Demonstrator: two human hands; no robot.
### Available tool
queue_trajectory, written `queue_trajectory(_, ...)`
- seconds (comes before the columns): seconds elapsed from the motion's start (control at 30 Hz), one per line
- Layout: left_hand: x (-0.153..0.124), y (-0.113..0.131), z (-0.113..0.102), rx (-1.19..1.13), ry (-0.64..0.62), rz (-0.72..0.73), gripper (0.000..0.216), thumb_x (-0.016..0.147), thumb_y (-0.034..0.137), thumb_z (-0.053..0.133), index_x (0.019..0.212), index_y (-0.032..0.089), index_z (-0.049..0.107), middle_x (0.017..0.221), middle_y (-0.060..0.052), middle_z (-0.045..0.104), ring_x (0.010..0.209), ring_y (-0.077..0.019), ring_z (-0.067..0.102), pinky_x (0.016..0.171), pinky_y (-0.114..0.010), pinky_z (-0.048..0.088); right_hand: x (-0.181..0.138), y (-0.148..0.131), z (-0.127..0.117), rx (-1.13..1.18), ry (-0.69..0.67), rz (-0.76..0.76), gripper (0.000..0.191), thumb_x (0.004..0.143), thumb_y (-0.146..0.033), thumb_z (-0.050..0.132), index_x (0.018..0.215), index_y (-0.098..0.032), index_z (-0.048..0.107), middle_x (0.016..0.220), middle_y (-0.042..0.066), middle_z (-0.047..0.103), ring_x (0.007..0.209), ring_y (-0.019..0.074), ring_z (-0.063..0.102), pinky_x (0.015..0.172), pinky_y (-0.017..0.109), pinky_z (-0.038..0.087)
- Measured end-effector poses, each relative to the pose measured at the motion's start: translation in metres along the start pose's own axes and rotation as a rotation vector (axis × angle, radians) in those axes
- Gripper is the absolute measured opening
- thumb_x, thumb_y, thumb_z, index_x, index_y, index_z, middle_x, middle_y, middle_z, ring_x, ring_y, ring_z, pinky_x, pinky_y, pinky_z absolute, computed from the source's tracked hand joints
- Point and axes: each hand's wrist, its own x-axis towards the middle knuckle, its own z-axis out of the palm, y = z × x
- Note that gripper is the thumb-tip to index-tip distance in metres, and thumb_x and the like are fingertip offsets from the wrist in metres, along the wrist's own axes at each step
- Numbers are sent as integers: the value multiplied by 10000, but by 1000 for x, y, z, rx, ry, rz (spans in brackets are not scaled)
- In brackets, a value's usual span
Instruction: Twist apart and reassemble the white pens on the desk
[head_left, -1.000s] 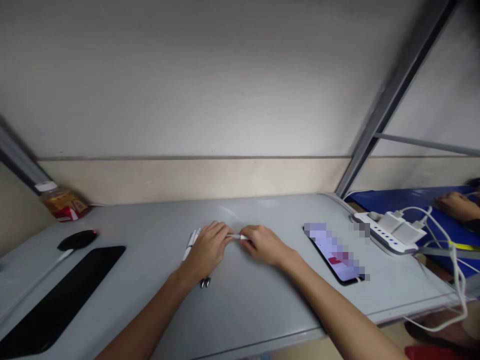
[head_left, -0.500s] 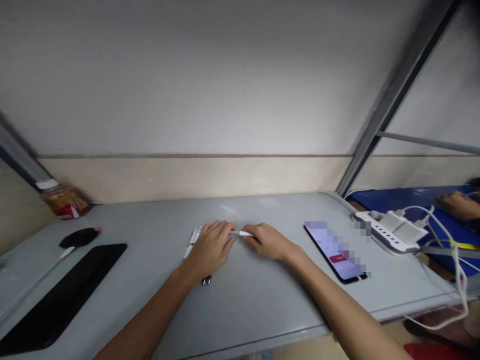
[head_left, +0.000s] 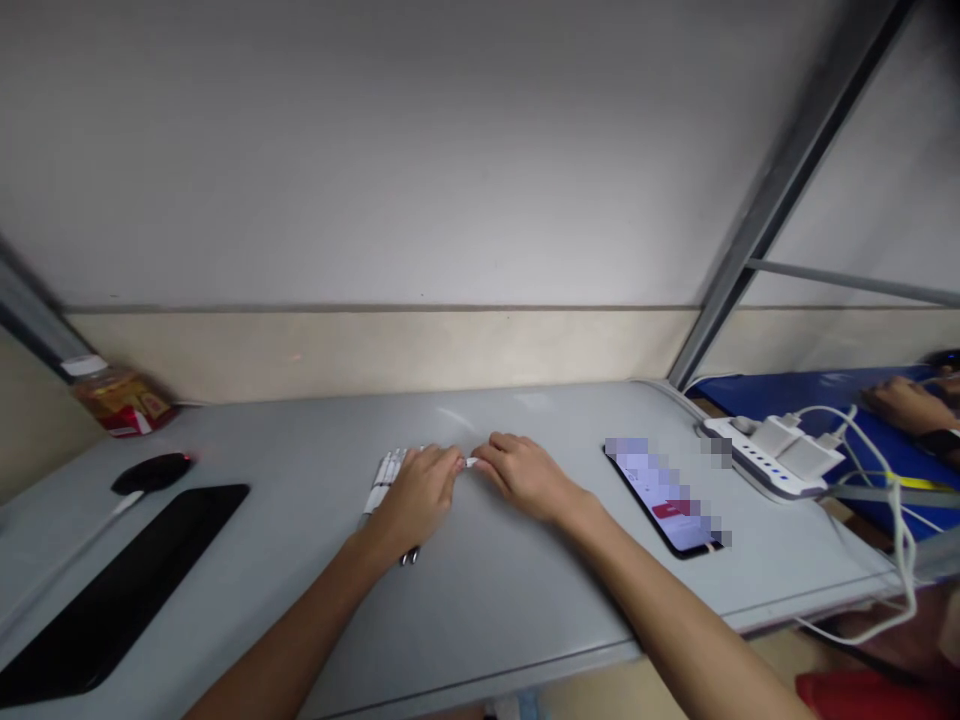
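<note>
My left hand (head_left: 422, 487) is closed, its thumb and fingers pinching one end of a slim white pen (head_left: 471, 462). Facing it, my right hand (head_left: 525, 470) has its fingertips shut on the pen's other end. Only a short white stretch of the pen shows between the two hands. Several white pens (head_left: 381, 482) lie side by side on the desk beneath my left hand and wrist. Their metal tips stick out below the wrist, and the hand covers their middles.
On the grey desk (head_left: 480, 600), a lit phone (head_left: 660, 500) and a white power strip (head_left: 765, 458) with cables lie right. At left are a black mouse (head_left: 152, 472), a dark flat slab (head_left: 127, 590) and a bottle (head_left: 120, 398). Another person's hand (head_left: 907, 405) rests on a blue surface.
My right hand has come closer to my left and its fingers have moved along the pen, so less of it shows. The view has shifted slightly.
</note>
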Motion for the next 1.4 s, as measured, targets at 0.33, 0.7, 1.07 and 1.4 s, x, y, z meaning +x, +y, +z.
queue_trajectory(0.33,-1,-1,0,7,-36,79,244,987,300,297,983,213,525,923,-24,629,879,-205,548,802,-357,323,-2,0,9,150,-25,60,185,954,-255,460,1084,-163,554,946,70,627,821,167,575,700,260,390)
queue_trajectory(0.7,0,-4,6,87,-42,50,298,974,209,280,854,191,552,870,-41,622,841,-204,541,766,-347,326,0,-1,15,160,-13,71,195,842,-99,536,1019,-165,583,945,61,634,816,161,575,717,254,400)
queue_trajectory(1.07,-2,1,-1,-16,-23,33,268,982,338,290,949,210,523,926,-34,626,887,-206,542,821,-370,320,3,-1,13,198,56,21,207,949,-168,431,889,-133,627,890,87,610,812,158,552,789,281,416)
queue_trajectory(1.4,-2,-2,2,-15,-20,42,300,988,290,272,885,203,540,904,-32,632,858,-200,549,782,-356,314,0,-2,12,273,62,54,144,911,-162,497,1008,-157,603,947,72,615,830,157,568,755,268,415)
